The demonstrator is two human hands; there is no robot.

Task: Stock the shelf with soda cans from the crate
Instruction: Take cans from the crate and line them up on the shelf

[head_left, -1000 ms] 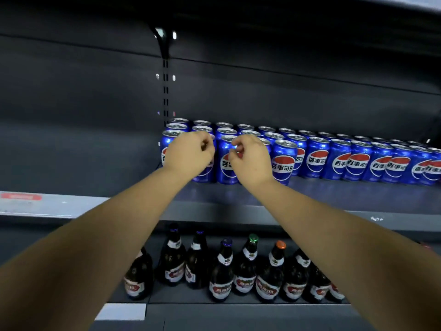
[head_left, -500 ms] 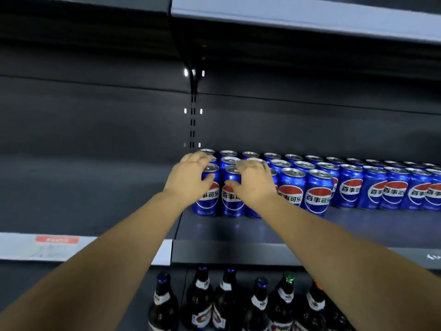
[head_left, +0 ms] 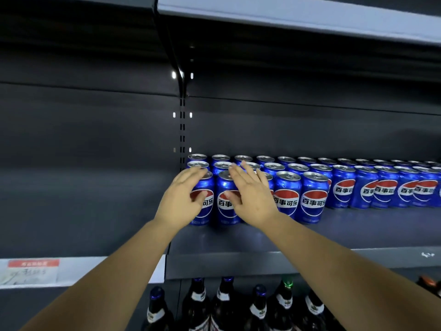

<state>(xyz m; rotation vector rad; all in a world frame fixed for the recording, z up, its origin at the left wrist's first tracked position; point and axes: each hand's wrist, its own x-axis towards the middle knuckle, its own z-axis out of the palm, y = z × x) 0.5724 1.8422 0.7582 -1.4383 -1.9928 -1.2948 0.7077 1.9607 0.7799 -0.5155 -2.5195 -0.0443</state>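
Observation:
Blue soda cans [head_left: 312, 197] with red, white and blue logos stand in rows on the dark shelf [head_left: 310, 237], from the upright post rightwards. My left hand [head_left: 181, 199] lies with straight fingers against the front-left can [head_left: 205, 206]. My right hand [head_left: 250, 197] has its fingers spread over the second front can [head_left: 225, 201] and the one behind it. Neither hand grips a can. No crate is in view.
An upper shelf edge [head_left: 286, 17] overhangs the cans. Dark glass bottles [head_left: 198, 304] with coloured caps stand on the shelf below. A price strip with a red label [head_left: 33, 271] runs along the left bay's edge; that bay's shelf is dark.
Both hands have let go of the front cans and opened, fingers now straight. The camera view has tilted up, showing more of the upper shelf and less of the bottles.

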